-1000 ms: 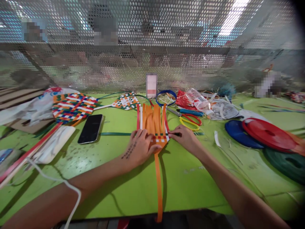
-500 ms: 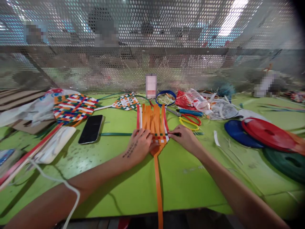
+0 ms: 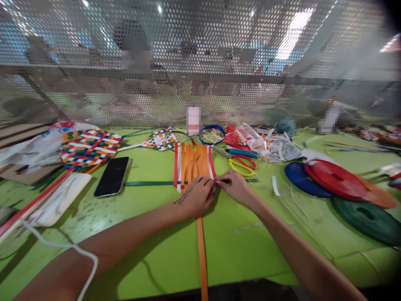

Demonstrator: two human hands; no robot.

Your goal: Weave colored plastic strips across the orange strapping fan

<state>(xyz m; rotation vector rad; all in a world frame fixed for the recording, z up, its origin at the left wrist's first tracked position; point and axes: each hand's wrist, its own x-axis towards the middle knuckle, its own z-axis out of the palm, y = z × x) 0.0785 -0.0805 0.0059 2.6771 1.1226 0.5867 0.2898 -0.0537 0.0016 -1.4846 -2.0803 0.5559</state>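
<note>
A partly woven piece of flat strips (image 3: 196, 161), mostly orange with red and white at the sides, lies in front of me on the table. My left hand (image 3: 199, 194) rests over its lower part, fingers curled on the weave near the right edge and hiding much of it. My right hand (image 3: 236, 186) is closed in a pinch at that same edge, its fingertips close to the left hand's. A green strip (image 3: 150, 183) runs crosswise and shows on both sides of the weave. From below the left hand an orange strip (image 3: 202, 255) hangs toward the table's front edge.
Scissors (image 3: 242, 164) and a blue ring (image 3: 212, 134) lie behind the piece. Coiled strips, including a red roll (image 3: 336, 179), are at right. A phone (image 3: 112, 176) and a finished colourful weave (image 3: 92, 147) are at left. Perforated mesh (image 3: 175, 83) stands behind the table.
My left hand has slid right across the weave and now covers its lower right part. My right hand stays pinching at the right edge. The view has shifted slightly.
</note>
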